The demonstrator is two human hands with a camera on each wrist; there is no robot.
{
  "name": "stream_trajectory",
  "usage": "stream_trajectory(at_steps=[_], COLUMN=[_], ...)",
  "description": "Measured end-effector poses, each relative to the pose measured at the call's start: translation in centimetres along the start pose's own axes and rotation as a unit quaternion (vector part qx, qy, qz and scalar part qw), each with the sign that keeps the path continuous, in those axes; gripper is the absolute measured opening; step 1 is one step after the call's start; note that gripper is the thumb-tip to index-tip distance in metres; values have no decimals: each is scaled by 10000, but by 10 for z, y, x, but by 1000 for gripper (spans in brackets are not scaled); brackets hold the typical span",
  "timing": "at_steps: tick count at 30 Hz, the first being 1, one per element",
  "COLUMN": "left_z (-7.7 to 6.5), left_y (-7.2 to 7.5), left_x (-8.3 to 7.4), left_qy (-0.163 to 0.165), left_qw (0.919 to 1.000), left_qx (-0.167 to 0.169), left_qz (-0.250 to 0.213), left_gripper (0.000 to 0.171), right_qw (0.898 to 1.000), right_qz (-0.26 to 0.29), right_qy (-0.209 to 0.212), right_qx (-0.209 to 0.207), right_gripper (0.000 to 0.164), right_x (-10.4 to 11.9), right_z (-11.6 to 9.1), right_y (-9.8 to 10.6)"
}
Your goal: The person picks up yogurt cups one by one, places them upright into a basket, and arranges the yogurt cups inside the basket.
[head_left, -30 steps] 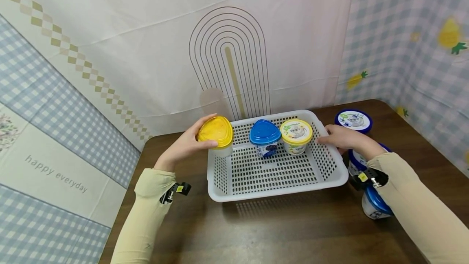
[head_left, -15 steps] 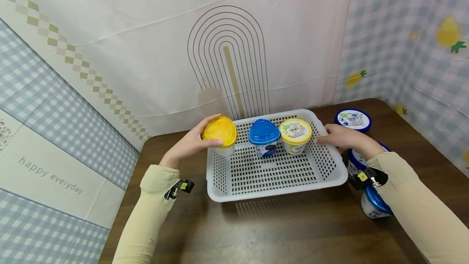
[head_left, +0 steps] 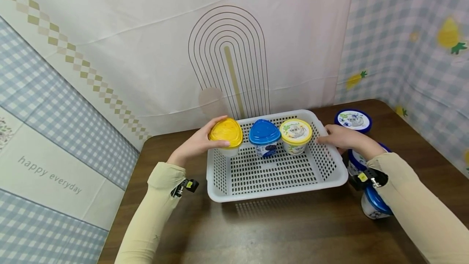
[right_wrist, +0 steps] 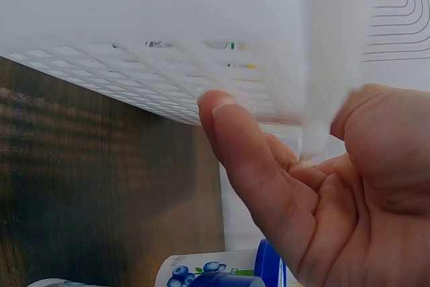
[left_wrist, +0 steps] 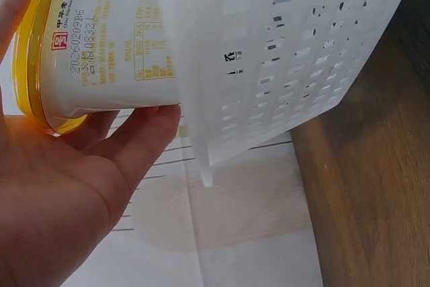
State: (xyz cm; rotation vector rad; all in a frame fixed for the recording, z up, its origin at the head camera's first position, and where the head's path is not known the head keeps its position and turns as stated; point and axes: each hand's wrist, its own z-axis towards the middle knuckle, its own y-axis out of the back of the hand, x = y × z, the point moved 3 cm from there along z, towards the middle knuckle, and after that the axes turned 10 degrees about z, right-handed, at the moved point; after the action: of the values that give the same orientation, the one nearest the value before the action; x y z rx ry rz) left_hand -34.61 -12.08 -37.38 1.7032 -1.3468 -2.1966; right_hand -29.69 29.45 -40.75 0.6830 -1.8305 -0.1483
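In the head view, my left hand (head_left: pixel 196 144) holds a white yogurt cup with a yellow rounded-triangular lid (head_left: pixel 226 131), thumb and fingers spread around its lid and side. The cup is over the left end of a white perforated plastic basket (head_left: pixel 276 192); in the left wrist view, the basket's rim covers the cup's base (left_wrist: pixel 114 52). My right hand (head_left: pixel 342 137) grips the basket's right rim, with fingers under the rim in the right wrist view. Inside the basket stand a blue-lidded yogurt cup (head_left: pixel 264 133) and a round yellow-rimmed cup (head_left: pixel 296 133), close together.
Right of the basket, on the brown wooden table (head_left: pixel 256 231), are a round blue-rimmed tub (head_left: pixel 353 120), another such tub (head_left: pixel 357 162) partly behind my right wrist, and a blue-lidded cup (head_left: pixel 374 205). A patterned cloth (head_left: pixel 165 52) hangs behind the table.
My left hand has carried the yellow-lidded yogurt cup rightward, further over the basket's left end. My right hand and the basket look unmoved.
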Motion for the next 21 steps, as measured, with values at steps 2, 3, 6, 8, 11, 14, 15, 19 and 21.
stream_trajectory(at_steps=[2, 3, 6, 8, 11, 14, 15, 19, 21], left_z=[2, 2, 4, 6, 9, 11, 12, 15, 15], left_y=[-1, -2, -4, -5, -8, -10, -11, -15, -15], left_x=[1, 2, 3, 5, 6, 7, 7, 10, 11], left_qy=[36, 60, 115, 113, 99, 83, 70, 16, -2], left_qw=[10000, 10000, 9999, 9999, 9999, 9999, 9999, 9997, 9996], left_qx=[22, 27, 47, 54, 60, 81, 96, 155, 156], left_qz=[-28, -29, -24, -13, 13, 95, 122, 193, 218], left_gripper=[85, 85, 85, 84, 83, 84, 84, 86, 86], right_qw=[10000, 10000, 10000, 10000, 10000, 10000, 10000, 10000, 10000], right_qz=[23, 33, 48, 38, 39, 36, 35, 22, 25], right_qy=[11, 15, 22, 14, -13, -30, -26, -24, -25], right_qx=[15, 21, 34, 21, -8, -22, -18, -24, -24], right_gripper=[46, 46, 46, 47, 48, 48, 47, 47, 47], right_x=[0, 0, 1, 0, -1, -2, -1, -1, -1], right_z=[0, 0, 0, 0, 1, 1, 1, 1, 1], right_y=[0, -1, -1, -1, 0, 0, 0, 0, 0])
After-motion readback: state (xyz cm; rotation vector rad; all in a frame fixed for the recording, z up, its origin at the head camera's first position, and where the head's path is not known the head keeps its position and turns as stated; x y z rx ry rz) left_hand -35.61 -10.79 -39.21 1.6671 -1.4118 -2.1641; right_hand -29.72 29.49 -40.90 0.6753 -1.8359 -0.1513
